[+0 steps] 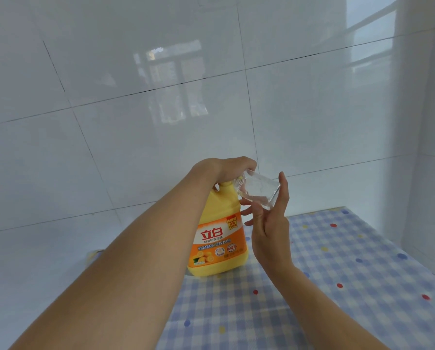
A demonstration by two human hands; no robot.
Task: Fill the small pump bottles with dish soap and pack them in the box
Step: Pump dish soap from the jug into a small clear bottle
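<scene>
A table (342, 271) under a blue-and-white checked cloth with coloured dots is lying beneath both hands, running off to the right of them. A glossy white tiled wall (135, 102) is rising behind the hands, and a window (373, 34) is showing far up to the right.

A yellow soap jug (219, 238) with an orange label is standing upright on the cloth, directly under the left hand (226, 170). That hand is curling down over the jug's top and hiding the cap.

The right hand (269, 231) is pinching a small clear bottle (258, 189) between thumb and fingers, with one finger lying straight along its base. The bottle is tilting, its open neck pointing at the left hand's fingers at the jug's top. Its inside is looking clear; whether any soap is in it cannot be told.
</scene>
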